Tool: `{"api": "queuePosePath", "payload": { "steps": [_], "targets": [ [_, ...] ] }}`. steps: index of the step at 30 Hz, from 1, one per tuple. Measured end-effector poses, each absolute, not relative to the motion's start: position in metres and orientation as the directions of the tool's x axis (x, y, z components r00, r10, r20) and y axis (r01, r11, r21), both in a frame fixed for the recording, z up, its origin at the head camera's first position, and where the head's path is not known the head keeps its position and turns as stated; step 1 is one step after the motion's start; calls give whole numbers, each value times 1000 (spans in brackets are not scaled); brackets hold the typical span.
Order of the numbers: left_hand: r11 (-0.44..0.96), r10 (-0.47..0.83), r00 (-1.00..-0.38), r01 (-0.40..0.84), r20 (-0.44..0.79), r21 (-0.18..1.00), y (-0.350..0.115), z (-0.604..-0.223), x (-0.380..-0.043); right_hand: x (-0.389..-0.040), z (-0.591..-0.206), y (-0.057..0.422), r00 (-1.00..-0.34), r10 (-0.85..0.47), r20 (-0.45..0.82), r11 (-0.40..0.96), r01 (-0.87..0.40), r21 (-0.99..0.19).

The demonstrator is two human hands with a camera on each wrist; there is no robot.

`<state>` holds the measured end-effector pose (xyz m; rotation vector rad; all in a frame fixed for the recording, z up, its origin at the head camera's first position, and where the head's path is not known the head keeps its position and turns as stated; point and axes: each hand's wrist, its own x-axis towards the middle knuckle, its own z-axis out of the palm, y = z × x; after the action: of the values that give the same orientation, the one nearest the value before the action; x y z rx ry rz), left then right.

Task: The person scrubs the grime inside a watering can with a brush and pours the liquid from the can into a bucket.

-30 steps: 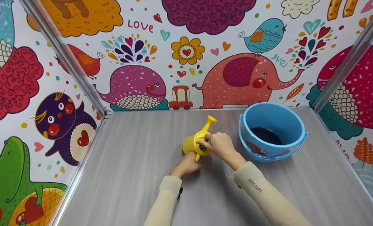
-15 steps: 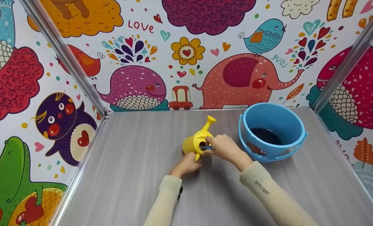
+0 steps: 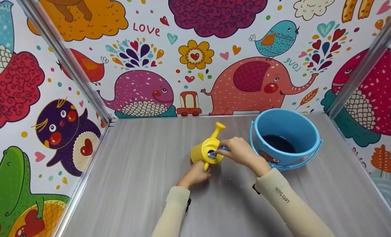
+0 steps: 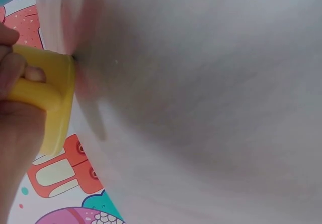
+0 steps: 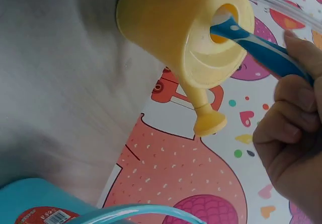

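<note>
A yellow toy watering can (image 3: 198,152) stands on the grey table, its spout pointing to the back right. My left hand (image 3: 196,173) grips the can's handle; in the left wrist view, curled fingers (image 4: 15,68) wrap round it. My right hand (image 3: 239,151) pinches a blue toothbrush (image 3: 222,148) with a white stripe. In the right wrist view the toothbrush (image 5: 264,50) slants into the can's round top opening, its white head end right at the hole and partly hidden by the rim.
A light blue bucket (image 3: 281,161) with dark liquid in it stands right of the can, its handle folded down at the front. Small water drops (image 3: 230,179) lie on the table before the can. Patterned walls (image 3: 195,82) with metal corner strips enclose the table.
My right hand has drawn back to the right from the can's top, so more of the toothbrush and the opening show. My left hand keeps its grip on the handle.
</note>
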<state>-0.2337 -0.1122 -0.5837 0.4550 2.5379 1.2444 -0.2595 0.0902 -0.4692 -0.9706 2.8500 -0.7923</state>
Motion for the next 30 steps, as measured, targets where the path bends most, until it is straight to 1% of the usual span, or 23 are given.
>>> {"api": "queuePosePath", "payload": {
  "steps": [3,8,11,15,20,26,30],
  "targets": [
    [577,388,-916,153,-104,803,-112,-582,-233,-261,-464,94,-814,-572,97,653,-524,-546],
    [567,393,-913,144,-113,811,-113,-581,-233,-260,-457,99,-797,-604,28,640,-505,-579],
    [576,401,-909,157,-111,803,-113,-582,-234,-259,-456,99,-789,-615,0,643,-501,-578],
    [585,411,-907,182,-96,791,-112,-585,-234,-260,-460,96,-791,-612,-5,658,-505,-559],
    [580,420,-903,193,-88,791,-111,-585,-235,-261,-472,89,-807,-590,-11,685,-494,-535],
    [589,425,-901,204,-85,782,-111,-585,-234,-259,-482,83,-843,-536,-42,726,-434,-533],
    [590,424,-901,199,-90,783,-111,-584,-234,-257,-483,85,-842,-537,-42,725,-436,-533]
  ]
}}
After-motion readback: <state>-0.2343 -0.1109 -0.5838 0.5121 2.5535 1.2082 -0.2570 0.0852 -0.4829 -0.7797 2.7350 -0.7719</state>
